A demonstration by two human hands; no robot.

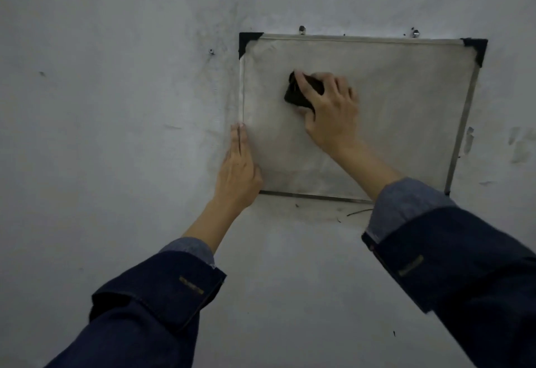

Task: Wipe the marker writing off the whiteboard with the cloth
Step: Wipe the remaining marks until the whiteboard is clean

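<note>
Two hands on the whiteboard (391, 123).
My right hand (330, 112) grips the dark cloth (295, 96) under curled fingers, upper left of the board; my left hand (239, 170) lies flat along its left edge.

You're facing a bare, scuffed grey wall (116, 135), prob. a plain workroom or utility space. Small metal-framed whiteboard (406, 106) hangs upper right on screws (302, 29); room type can't be pinned down.

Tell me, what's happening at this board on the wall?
A person is cleaning a small whiteboard mounted on the wall. The right hand presses a dark cloth against the board's upper middle, while the left hand lies flat along its left edge. No clear writing shows, only a grey smeary haze.
</note>
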